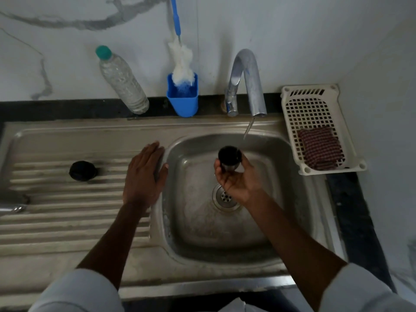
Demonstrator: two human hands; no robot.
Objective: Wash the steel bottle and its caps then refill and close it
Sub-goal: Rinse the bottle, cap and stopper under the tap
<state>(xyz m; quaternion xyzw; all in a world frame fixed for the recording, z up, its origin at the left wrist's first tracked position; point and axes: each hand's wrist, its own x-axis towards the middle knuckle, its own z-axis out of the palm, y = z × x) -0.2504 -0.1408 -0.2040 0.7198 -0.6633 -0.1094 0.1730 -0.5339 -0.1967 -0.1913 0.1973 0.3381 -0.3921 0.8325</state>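
While water runs from the tap (246, 82):
Right hand (236, 179): fingers curled around a cup-shaped cap (230, 159), held over the sink (279, 154).
Left hand (144, 174): fingers straight, resting flat on the sink's edge.
Black cap (82, 171): on the draining board (56, 221).

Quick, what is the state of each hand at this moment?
Left hand: open, flat on the sink rim, holding nothing.
Right hand: closed around a steel cup-shaped cap beneath the tap's stream.
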